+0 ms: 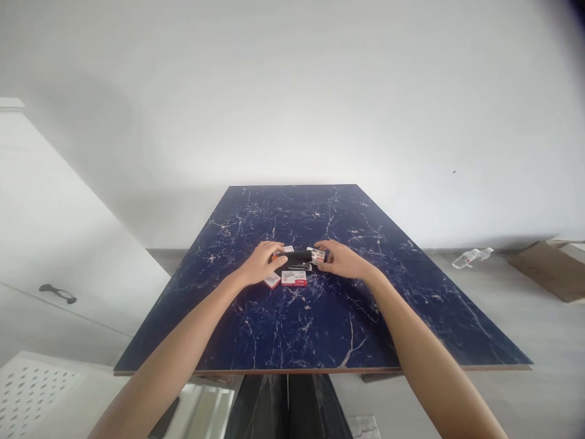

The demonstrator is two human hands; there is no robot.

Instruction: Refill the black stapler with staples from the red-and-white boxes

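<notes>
A black stapler with bits of orange and metal lies in the middle of the dark blue marbled table. My left hand is closed around its left end, the thumb along the near side. At the stapler's right end, my right hand pinches a small white box with printing on it. Just on the near side lies a white-and-red staple box. Another red-edged box sits partly under my left hand. Behind the stapler, a further white box shows only in part.
The table's front edge is close to my legs, and a white wall stands behind. On the floor to the right are clear plastic bottles and a cardboard box. A white cabinet stands at left.
</notes>
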